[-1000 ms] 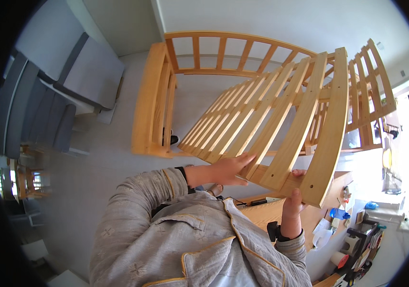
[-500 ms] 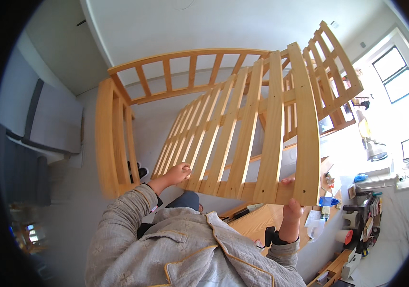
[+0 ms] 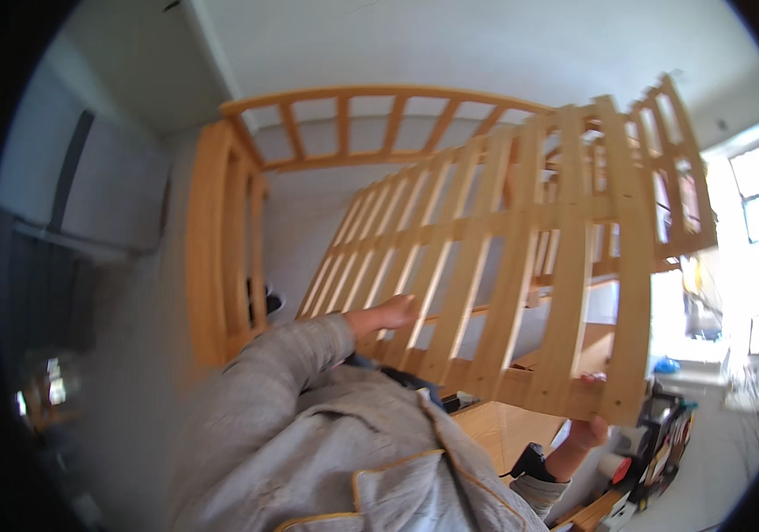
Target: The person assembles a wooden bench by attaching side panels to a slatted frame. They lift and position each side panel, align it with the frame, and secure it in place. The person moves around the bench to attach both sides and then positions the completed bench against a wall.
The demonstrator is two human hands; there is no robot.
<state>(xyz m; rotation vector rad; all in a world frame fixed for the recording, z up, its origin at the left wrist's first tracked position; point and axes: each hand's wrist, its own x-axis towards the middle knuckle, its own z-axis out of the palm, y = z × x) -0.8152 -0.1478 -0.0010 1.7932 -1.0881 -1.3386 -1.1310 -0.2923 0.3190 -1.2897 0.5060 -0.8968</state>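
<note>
We hold the slat panel raised over the bed frame; our left hand steadies its slats, our right hand grips its near corner, sharing the weight.

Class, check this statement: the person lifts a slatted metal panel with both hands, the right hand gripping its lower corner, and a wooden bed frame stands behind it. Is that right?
Not quite. The head view shows the slatted panel is pale wood, not metal. The rest stands: the left hand rests against its slats, the right hand grips its lower corner, and a wooden bed frame stands behind it.
</note>
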